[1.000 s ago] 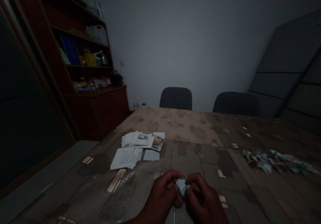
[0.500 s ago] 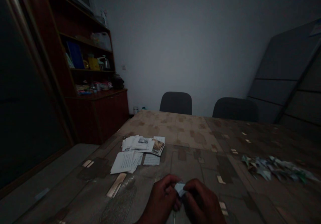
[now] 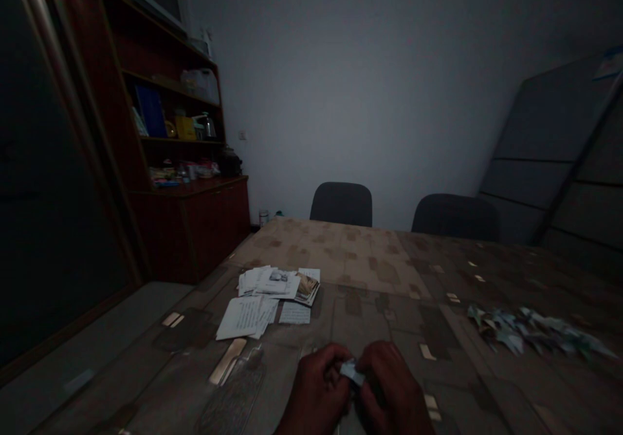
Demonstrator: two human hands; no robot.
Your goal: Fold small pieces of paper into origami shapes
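Note:
A small, pale bluish piece of paper (image 3: 352, 373) is pinched between my two hands at the bottom middle of the view. My left hand (image 3: 318, 386) has its fingers curled and closed on the paper's left side. From the other side, my right hand (image 3: 392, 386) grips it with bent fingers. Both hands are above the patterned tabletop (image 3: 360, 298), and their fingers hide part of the paper. Beyond my left hand lie printed white cards (image 3: 241, 317) in a loose, overlapping pile. Off to the right is a heap of crumpled or folded papers (image 3: 535, 331).
Two dark chairs (image 3: 341, 202) stand at the table's far side against a pale wall. A red-brown shelf cabinet (image 3: 214, 211) holding a kettle, a blue folder and other items is at the left. A grey cabinet (image 3: 535, 136) stands at the right.
The paper has turned and tilted slightly between my fingers, and my right-hand fingers have curled in more. The whole view has shifted a little with the camera.

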